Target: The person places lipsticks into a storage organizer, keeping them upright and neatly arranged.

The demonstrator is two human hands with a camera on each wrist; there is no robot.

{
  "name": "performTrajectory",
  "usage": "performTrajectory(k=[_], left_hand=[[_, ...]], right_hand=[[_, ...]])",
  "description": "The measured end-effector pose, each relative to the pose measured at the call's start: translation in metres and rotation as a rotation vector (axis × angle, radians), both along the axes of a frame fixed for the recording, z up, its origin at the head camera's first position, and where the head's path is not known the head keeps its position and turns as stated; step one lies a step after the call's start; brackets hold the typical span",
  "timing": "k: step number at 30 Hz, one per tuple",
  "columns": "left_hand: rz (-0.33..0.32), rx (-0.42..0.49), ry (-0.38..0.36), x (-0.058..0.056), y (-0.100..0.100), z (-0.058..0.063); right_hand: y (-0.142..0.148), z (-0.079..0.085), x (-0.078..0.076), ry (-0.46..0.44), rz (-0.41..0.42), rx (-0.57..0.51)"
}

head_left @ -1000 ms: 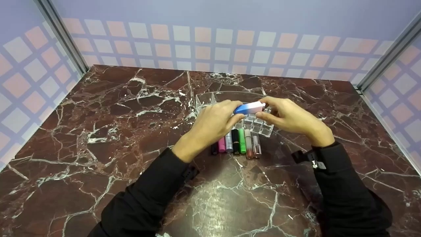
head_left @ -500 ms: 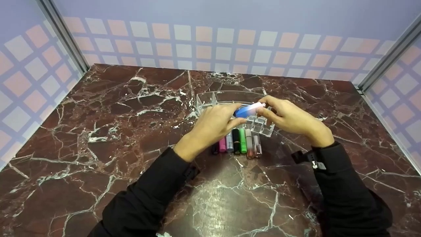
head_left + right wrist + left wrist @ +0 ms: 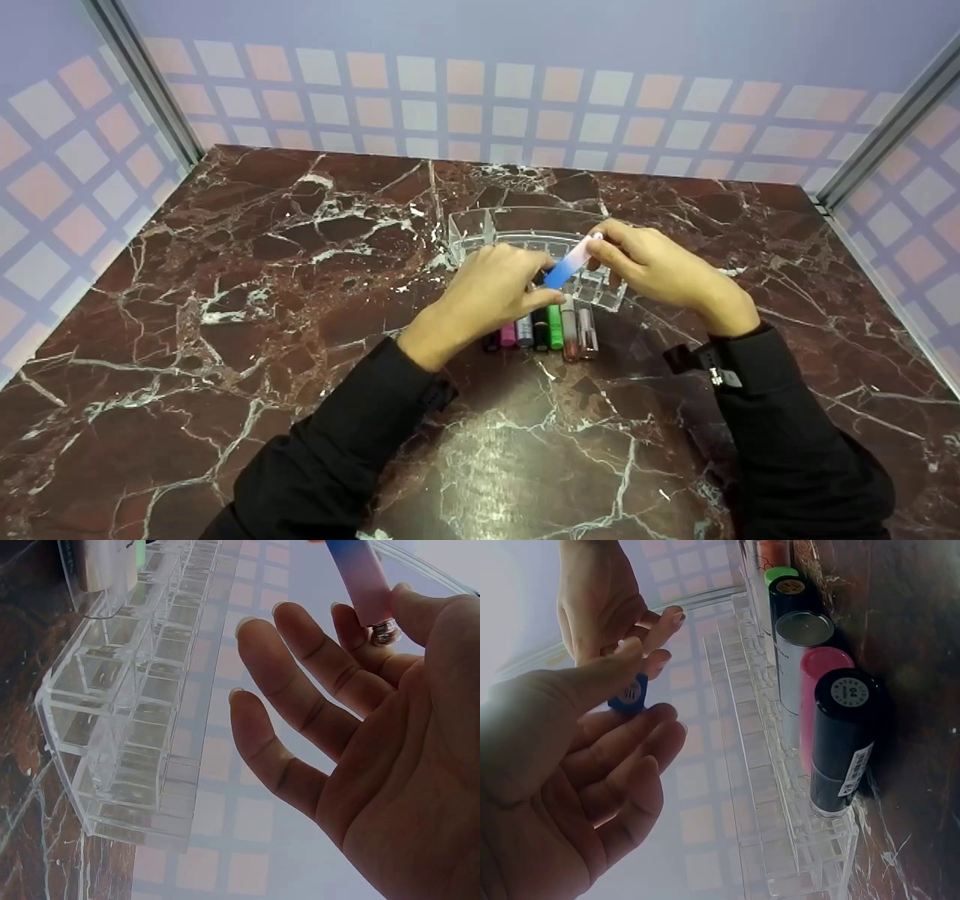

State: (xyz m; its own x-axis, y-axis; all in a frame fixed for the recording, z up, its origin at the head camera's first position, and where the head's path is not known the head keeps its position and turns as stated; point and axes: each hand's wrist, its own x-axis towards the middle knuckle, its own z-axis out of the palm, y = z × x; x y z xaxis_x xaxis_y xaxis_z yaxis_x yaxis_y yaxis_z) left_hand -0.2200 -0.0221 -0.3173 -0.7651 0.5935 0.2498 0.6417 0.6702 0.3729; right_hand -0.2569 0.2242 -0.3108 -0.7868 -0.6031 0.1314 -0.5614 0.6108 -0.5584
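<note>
Both hands hold a slim blue-to-pink lipstick tube (image 3: 571,264) above a clear plastic organizer (image 3: 471,223). My right hand (image 3: 656,264) pinches its pink end between thumb and index finger, by a small shiny knob; the other fingers are spread in the right wrist view. My left hand (image 3: 491,283) has thumb and index finger at the blue end, whose round label (image 3: 630,693) faces the left wrist camera. The tube slants, blue end nearer me. Below lie several cosmetic tubes in a row: black (image 3: 846,739), pink (image 3: 826,660), silver (image 3: 802,630) and green (image 3: 555,328) among them.
The organizer's small compartments (image 3: 142,735) show in the right wrist view. A brown-and-clear tube (image 3: 570,337) lies at the row's right end beside another clear one (image 3: 587,334). Dark red marble tabletop (image 3: 300,420) surrounds everything, with checkered panels (image 3: 465,112) behind and at the sides.
The tube has turned from nearly level to a steep slant, its blue end swinging toward me. My left hand has shifted slightly down with it; my right hand has barely moved.
</note>
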Motion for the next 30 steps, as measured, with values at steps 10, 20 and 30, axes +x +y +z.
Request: performTrajectory(k=[10, 20, 30], left_hand=[[-0.096, -0.062, 0.144, 0.005, 0.005, 0.001], [-0.116, -0.068, 0.211, 0.013, 0.011, 0.002], [-0.119, -0.026, 0.24, 0.014, 0.014, -0.003]], right_hand=[[-0.001, 0.0, 0.0, -0.022, 0.0, -0.006], [-0.008, 0.0, 0.006, -0.016, -0.022, 0.063], [-0.012, -0.001, 0.007, -0.026, -0.027, 0.111]])
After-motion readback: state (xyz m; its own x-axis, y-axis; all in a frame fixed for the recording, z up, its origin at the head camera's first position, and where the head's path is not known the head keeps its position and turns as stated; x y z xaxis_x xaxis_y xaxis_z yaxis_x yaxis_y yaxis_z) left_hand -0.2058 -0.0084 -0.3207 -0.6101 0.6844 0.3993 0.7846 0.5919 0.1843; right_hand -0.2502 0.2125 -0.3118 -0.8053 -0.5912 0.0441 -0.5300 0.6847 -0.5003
